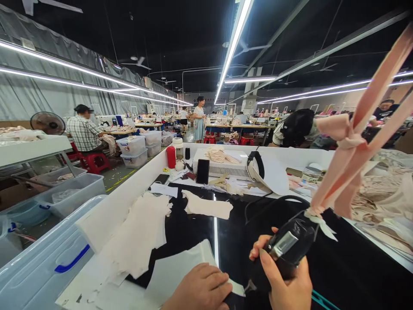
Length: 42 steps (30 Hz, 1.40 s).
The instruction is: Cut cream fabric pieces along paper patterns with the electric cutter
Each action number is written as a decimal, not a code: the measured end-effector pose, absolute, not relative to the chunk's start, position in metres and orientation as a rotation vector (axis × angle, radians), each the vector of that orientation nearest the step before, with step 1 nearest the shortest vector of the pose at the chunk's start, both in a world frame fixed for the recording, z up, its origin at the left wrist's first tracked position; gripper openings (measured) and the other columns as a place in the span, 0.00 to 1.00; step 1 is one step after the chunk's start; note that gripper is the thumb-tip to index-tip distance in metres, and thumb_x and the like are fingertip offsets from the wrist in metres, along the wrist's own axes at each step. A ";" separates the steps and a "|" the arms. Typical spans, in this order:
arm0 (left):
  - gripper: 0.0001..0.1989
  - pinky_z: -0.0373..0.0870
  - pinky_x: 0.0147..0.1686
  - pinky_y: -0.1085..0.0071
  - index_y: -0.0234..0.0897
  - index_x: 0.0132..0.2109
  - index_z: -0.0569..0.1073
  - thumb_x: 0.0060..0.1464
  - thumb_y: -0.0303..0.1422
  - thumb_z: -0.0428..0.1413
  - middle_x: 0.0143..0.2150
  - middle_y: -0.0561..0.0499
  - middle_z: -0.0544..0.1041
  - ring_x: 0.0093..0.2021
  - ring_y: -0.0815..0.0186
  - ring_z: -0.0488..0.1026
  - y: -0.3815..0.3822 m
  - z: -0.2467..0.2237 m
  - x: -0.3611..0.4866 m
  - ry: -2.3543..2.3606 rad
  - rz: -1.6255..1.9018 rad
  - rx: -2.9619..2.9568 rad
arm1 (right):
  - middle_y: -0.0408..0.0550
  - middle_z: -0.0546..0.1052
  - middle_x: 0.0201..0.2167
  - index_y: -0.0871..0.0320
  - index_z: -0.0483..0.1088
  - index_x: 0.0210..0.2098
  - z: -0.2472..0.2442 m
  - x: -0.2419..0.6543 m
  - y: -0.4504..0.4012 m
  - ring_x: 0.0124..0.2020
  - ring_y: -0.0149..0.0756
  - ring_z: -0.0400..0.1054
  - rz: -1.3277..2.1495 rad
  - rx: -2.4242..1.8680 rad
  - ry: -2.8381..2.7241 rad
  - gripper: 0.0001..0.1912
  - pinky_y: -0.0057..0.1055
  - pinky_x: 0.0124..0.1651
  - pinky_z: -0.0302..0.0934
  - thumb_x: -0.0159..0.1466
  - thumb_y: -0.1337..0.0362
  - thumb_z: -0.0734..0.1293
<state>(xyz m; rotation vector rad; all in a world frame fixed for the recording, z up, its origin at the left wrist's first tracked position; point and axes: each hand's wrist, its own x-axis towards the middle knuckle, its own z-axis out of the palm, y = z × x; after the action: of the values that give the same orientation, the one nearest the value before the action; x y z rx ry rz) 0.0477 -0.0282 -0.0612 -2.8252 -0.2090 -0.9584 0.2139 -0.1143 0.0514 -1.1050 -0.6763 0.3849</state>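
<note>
My left hand (202,287) lies flat with fingers stretched over a pale white fabric piece (185,265) on a glossy black worktop (193,232). To its right, my right hand (287,275) is wrapped around a black hand tool with a silver plate (285,245); its underside is hidden, so I cannot tell its exact kind. Knotted pink cloth strips (350,146) hang from above and are tied to the tool's top. A curved white strip pokes out past my left fingertips. Farther back on the worktop lies a cream fabric piece (208,206).
Cream fabric pieces (142,232) are stacked on the left. A phone (202,171), a white box (222,160) and a white visor (274,172) stand at the back. Fabric (383,193) is heaped at right. A blue-handled bin (54,249) adjoins the table; co-workers sit beyond.
</note>
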 end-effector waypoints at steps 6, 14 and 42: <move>0.15 0.75 0.56 0.68 0.37 0.54 0.73 0.67 0.40 0.61 0.53 0.48 0.81 0.53 0.64 0.78 -0.035 -0.049 0.042 -0.272 -0.833 -2.923 | 0.40 0.76 0.34 0.50 0.67 0.53 0.047 0.219 -0.114 0.29 0.35 0.72 0.370 -1.083 -0.707 0.24 0.34 0.39 0.67 0.63 0.53 0.77; 0.16 0.72 0.63 0.60 0.37 0.59 0.72 0.68 0.34 0.61 0.60 0.45 0.77 0.59 0.60 0.76 -0.051 -0.020 0.032 -0.423 -0.781 -3.085 | 0.40 0.77 0.35 0.48 0.68 0.54 0.035 0.230 -0.111 0.29 0.33 0.73 0.344 -0.989 -0.823 0.22 0.33 0.37 0.70 0.65 0.60 0.77; 0.16 0.73 0.63 0.54 0.37 0.58 0.71 0.65 0.32 0.62 0.55 0.44 0.78 0.56 0.57 0.76 -0.051 -0.023 0.033 -0.438 -0.828 -3.159 | 0.41 0.77 0.35 0.49 0.68 0.55 0.034 0.232 -0.112 0.29 0.34 0.74 0.334 -0.975 -0.831 0.22 0.34 0.36 0.71 0.65 0.62 0.77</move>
<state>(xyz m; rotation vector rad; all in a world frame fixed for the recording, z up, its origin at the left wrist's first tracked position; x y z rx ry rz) 0.0325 -0.0509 -0.0227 -3.1587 -0.4381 -0.8282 0.2319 -0.1116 0.0339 -0.9746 -0.8310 0.3342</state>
